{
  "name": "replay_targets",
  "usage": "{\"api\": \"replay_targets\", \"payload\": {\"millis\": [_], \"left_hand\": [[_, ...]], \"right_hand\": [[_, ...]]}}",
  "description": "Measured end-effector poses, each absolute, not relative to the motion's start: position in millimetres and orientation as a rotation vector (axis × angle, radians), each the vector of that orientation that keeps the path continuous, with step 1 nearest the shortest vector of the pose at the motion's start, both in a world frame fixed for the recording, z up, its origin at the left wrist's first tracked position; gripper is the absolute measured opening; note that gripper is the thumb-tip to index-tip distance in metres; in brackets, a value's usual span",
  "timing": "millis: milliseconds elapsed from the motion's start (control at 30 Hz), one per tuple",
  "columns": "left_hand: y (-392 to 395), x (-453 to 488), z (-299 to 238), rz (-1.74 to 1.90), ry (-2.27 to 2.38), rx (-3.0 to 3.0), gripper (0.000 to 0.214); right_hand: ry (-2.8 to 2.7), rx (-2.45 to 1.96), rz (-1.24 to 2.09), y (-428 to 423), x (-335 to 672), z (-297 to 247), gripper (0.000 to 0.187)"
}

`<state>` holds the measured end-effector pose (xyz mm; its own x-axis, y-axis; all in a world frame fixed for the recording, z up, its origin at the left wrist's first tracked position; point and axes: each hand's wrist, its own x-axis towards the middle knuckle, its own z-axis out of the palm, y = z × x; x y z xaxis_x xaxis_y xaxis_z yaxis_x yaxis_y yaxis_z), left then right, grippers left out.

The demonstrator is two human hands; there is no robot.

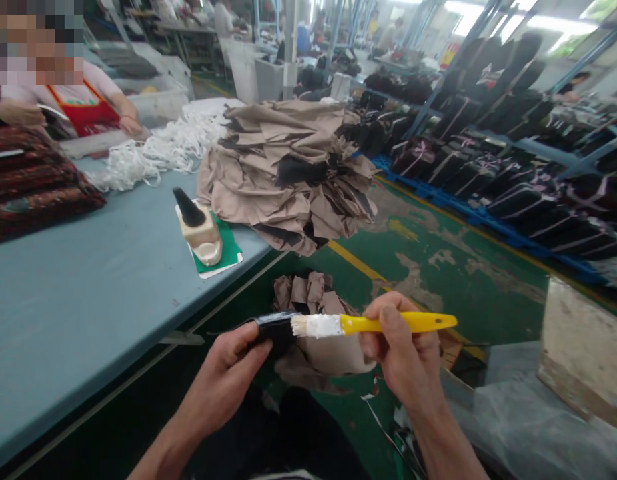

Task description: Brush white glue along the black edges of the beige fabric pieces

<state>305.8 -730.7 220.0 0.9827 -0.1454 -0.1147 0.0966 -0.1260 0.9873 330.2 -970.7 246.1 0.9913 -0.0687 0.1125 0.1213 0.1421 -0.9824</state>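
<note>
My right hand (pixel 401 353) is closed around the yellow handle of a glue brush (pixel 373 325) whose white bristles point left. My left hand (pixel 233 367) pinches a small black piece of material (pixel 274 328), and the bristles rest against its edge. Both hands are held low, in front of the blue-grey table's (pixel 88 293) near edge. A beige fabric piece (pixel 333 357) hangs just below the brush.
On the table stand a cream glue pot with a black cone top (pixel 201 230) on a green mat, a big pile of beige and black fabric pieces (pixel 293 167), and white straps (pixel 163 147). Another person in a red apron (pixel 83 107) works at the far left. Racks of black bags (pixel 513 167) line the right.
</note>
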Motion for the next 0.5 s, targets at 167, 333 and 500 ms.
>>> {"api": "replay_targets", "payload": {"millis": [167,333,500], "left_hand": [[-730.1,331.0,247.3,-0.526,0.086,1.279,0.028],[-734.6,345.4,270.6,-0.580,0.120,1.078,0.026],[-740.0,348.8,285.5,-0.615,0.105,1.035,0.024]], "right_hand": [[-0.206,-1.379,-0.268,-968.0,325.6,260.7,0.033],[-0.349,-1.419,-0.349,-975.2,328.7,277.5,0.027],[-0.409,-1.448,-0.429,-965.8,342.6,285.9,0.030]]}}
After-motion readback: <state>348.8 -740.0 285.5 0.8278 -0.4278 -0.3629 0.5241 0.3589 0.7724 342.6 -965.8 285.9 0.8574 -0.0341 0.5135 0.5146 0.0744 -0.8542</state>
